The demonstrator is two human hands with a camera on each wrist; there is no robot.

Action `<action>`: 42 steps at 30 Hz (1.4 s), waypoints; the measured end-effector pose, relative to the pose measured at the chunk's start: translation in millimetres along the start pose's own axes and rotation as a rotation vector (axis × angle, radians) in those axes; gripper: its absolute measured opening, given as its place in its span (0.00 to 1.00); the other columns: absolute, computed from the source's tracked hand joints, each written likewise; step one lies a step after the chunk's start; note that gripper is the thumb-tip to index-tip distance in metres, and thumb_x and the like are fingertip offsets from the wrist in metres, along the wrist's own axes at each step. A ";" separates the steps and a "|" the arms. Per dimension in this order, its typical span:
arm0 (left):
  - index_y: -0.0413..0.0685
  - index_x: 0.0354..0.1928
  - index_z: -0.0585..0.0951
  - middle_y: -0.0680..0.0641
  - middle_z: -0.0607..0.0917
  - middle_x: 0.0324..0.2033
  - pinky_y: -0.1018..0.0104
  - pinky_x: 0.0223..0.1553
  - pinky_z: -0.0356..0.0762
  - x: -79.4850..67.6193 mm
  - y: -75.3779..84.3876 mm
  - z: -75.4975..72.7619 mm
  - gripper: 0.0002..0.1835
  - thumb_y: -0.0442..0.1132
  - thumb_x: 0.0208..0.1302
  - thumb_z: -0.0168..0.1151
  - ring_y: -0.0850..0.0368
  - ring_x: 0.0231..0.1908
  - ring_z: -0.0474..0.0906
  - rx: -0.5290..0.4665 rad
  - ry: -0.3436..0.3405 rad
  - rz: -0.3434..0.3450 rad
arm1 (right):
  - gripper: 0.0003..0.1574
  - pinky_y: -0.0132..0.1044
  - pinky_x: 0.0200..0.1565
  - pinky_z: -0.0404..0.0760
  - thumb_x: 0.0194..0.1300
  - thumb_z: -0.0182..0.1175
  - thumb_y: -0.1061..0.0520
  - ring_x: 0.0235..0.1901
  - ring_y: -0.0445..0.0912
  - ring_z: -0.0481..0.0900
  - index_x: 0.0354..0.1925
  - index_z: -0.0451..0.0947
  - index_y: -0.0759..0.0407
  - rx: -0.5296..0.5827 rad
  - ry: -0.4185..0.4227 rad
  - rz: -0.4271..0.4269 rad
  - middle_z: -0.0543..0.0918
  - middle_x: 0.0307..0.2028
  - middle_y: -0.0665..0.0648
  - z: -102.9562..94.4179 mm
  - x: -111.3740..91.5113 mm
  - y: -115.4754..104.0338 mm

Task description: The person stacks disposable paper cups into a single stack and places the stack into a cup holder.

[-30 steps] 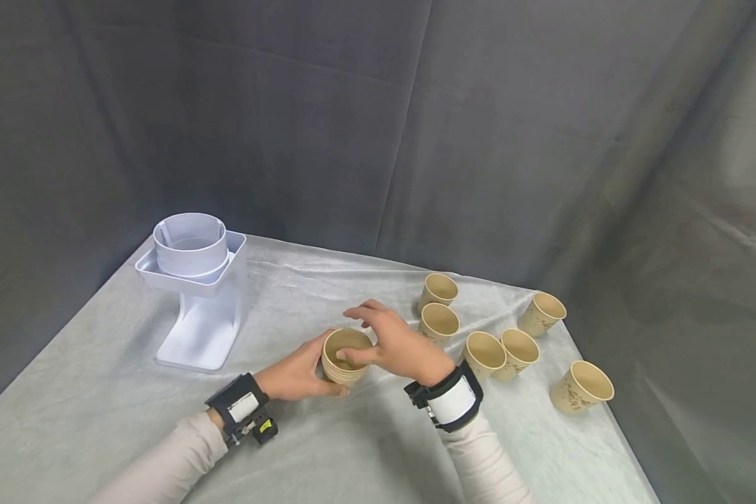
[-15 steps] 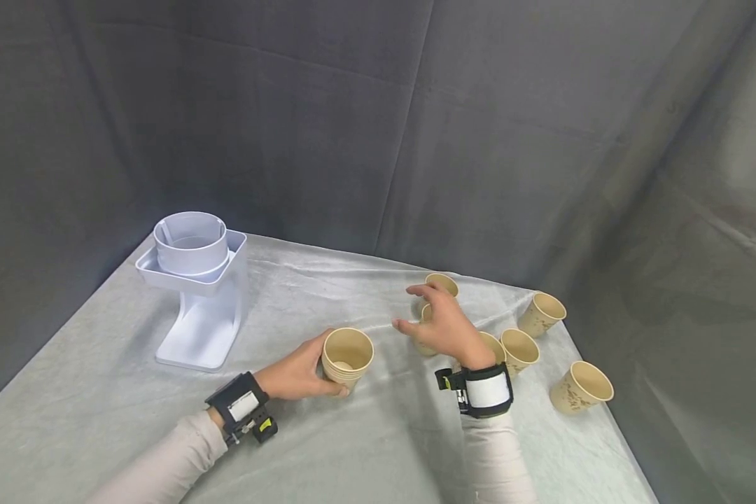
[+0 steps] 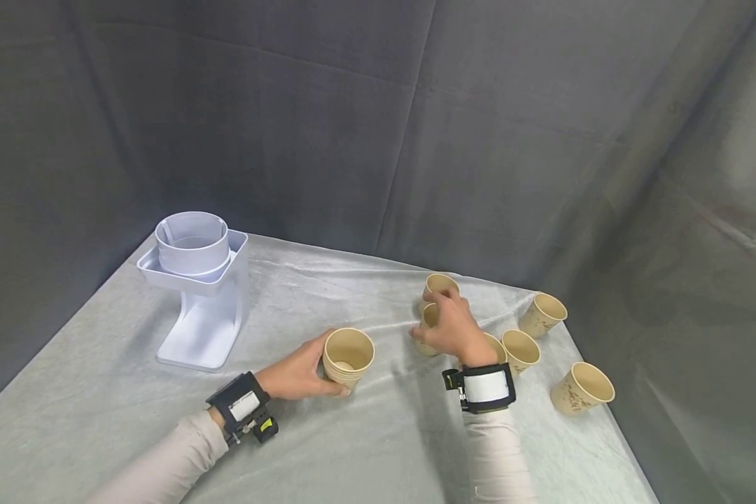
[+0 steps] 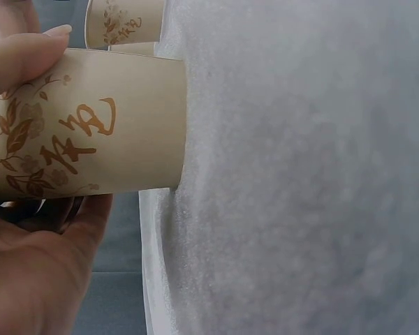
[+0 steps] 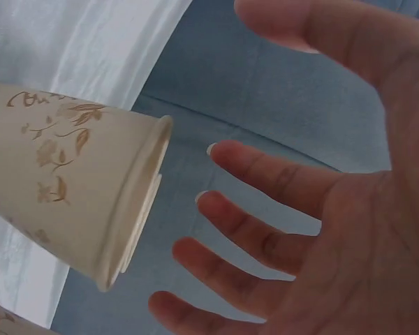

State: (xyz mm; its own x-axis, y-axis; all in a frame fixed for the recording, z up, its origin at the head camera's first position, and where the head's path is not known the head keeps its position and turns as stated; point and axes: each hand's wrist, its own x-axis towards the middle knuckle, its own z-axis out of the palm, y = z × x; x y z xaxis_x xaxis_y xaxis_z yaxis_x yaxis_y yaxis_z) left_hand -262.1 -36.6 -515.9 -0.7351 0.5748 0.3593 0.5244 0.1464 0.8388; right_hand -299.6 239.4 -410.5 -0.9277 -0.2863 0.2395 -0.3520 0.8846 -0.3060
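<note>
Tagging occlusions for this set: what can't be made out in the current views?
- Head: right side of the half-covered cup, behind the right hand.
- Head: much of the strap-side cup, behind the right wrist and its strap.
- Head: cup count in the held stack; rims too fine.
- Left wrist: the held stack's rims, cut off by the left edge.
- Right wrist: base of the foreground cup, cut off by the left edge.

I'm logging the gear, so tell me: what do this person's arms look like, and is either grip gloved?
The left sleeve and right sleeve are pale and wrinkled. The left wristband and right wristband are black, each with a white panel; a small black device with a yellow mark sticks out from the left one. The left grip and right grip are ungloved.
</note>
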 end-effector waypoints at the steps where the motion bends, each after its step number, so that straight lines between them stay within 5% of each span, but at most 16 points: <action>1: 0.58 0.63 0.61 0.55 0.74 0.53 0.58 0.61 0.62 0.1 0.0 0.1 0.45 0.43 0.41 0.74 0.60 0.54 0.69 0.000 -0.001 0.000 | 0.42 0.55 0.50 0.70 0.40 0.69 0.46 0.48 0.64 0.67 0.53 0.73 0.62 0.002 -0.004 0.008 0.64 0.59 0.69 0.6 0.0 0.7; 18: 0.57 0.62 0.62 0.54 0.75 0.52 0.57 0.60 0.64 2.1 3.0 2.0 0.44 0.42 0.41 0.74 0.58 0.54 0.70 0.006 0.000 0.017 | 0.38 0.54 0.48 0.71 0.41 0.68 0.50 0.46 0.64 0.67 0.53 0.73 0.61 -0.045 -0.044 0.042 0.70 0.51 0.67 15.0 3.4 15.8; 33: 0.57 0.62 0.62 0.54 0.74 0.53 0.58 0.61 0.62 1.1 3.2 1.8 0.44 0.43 0.41 0.74 0.59 0.55 0.69 0.008 -0.003 -0.002 | 0.30 0.64 0.42 0.70 0.44 0.68 0.56 0.47 0.63 0.65 0.48 0.73 0.56 -0.059 -0.065 0.093 0.68 0.53 0.62 17.0 3.5 17.9; 42: 0.55 0.63 0.62 0.51 0.74 0.53 0.54 0.61 0.62 2.0 2.4 1.1 0.44 0.42 0.41 0.74 0.55 0.55 0.69 0.004 0.000 0.021 | 0.30 0.57 0.43 0.72 0.43 0.69 0.59 0.46 0.61 0.63 0.47 0.71 0.57 -0.028 -0.067 0.081 0.66 0.51 0.63 18.8 4.6 19.7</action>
State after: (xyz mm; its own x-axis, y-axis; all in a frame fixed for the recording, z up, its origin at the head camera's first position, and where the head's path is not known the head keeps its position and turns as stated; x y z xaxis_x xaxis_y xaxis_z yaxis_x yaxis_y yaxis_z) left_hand -261.8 -34.3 -513.6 -0.7242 0.5776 0.3766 0.5414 0.1380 0.8294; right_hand -313.1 248.6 -432.7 -0.9597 -0.2362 0.1522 -0.2722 0.9157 -0.2955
